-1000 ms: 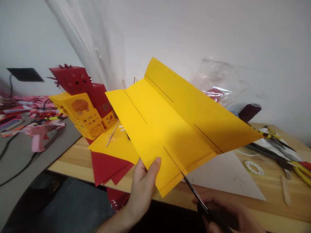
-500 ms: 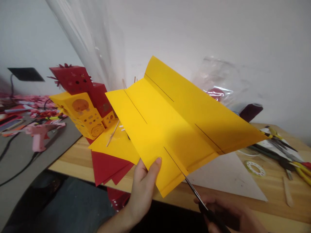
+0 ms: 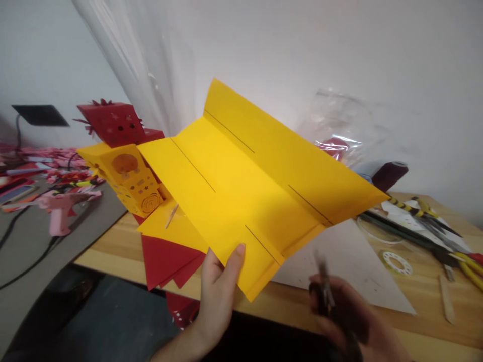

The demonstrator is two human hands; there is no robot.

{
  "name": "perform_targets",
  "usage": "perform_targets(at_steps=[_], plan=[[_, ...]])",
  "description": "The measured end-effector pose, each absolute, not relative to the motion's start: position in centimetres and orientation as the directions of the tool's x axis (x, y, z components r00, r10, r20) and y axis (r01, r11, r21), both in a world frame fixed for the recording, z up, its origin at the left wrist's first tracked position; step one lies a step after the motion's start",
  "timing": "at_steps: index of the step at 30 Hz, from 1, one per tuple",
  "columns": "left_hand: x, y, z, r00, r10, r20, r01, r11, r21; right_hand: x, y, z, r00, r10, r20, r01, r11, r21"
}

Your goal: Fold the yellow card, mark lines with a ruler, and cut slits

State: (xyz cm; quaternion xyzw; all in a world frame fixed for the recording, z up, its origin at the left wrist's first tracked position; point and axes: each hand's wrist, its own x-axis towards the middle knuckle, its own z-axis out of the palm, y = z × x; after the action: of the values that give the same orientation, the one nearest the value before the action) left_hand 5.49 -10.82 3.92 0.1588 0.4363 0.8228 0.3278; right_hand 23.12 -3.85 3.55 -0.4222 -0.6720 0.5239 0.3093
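My left hand (image 3: pixel 219 296) pinches the lower left edge of a large yellow sheet of card (image 3: pixel 234 176), thumb on top and fingers underneath. Several dark straight lines run across the card, and fold creases divide it into panels. It is held up at a tilt over the table. To the lower right, my right hand (image 3: pixel 350 317) grips dark-handled scissors (image 3: pixel 326 291), blurred by motion. Their blades point upward, apart from the card's lower edge. The fingers are partly hidden behind the handles.
A yellow decorated paper box (image 3: pixel 132 176) and a red one (image 3: pixel 109 123) stand at the left, above red sheets (image 3: pixel 166 259). A pink glue gun (image 3: pixel 60 206) lies on the grey surface. White board (image 3: pixel 362 271), a tape roll (image 3: pixel 397 262), a wooden stick (image 3: pixel 446 299) and pliers (image 3: pixel 470 266) occupy the right.
The scissors have come away from the card's lower edge, and my right hand has turned them more upright. My left hand has shifted the yellow card to the left.
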Motion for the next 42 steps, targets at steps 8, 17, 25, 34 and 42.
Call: perform_targets(at_steps=[8,17,25,34,42], plan=[[7.2,-11.4,2.2,-0.793,0.602,0.091,-0.2,-0.399,0.895,17.6,-2.2,5.1,-0.129,0.97,0.205,-0.152,0.185,-0.971],[7.1,-11.8,1.5,-0.782,0.621,0.05,-0.211,-0.34,0.917,16.2,-2.9,4.7,-0.071,0.984,0.163,-0.027,0.161,-0.987],[6.1,-11.8,2.8,-0.756,0.643,-0.12,-0.405,-0.316,0.858,17.2,-2.7,5.1,-0.164,0.974,0.155,0.081,0.169,-0.982],[5.4,-11.7,3.8,-0.781,0.603,-0.164,-0.458,-0.374,0.807,17.7,-3.2,5.7,-0.274,0.942,0.193,-0.001,0.2,-0.98],[5.4,-11.4,5.3,-0.765,0.625,-0.157,-0.472,-0.377,0.797,17.6,-3.7,6.1,-0.239,0.953,0.186,-0.108,0.165,-0.98]])
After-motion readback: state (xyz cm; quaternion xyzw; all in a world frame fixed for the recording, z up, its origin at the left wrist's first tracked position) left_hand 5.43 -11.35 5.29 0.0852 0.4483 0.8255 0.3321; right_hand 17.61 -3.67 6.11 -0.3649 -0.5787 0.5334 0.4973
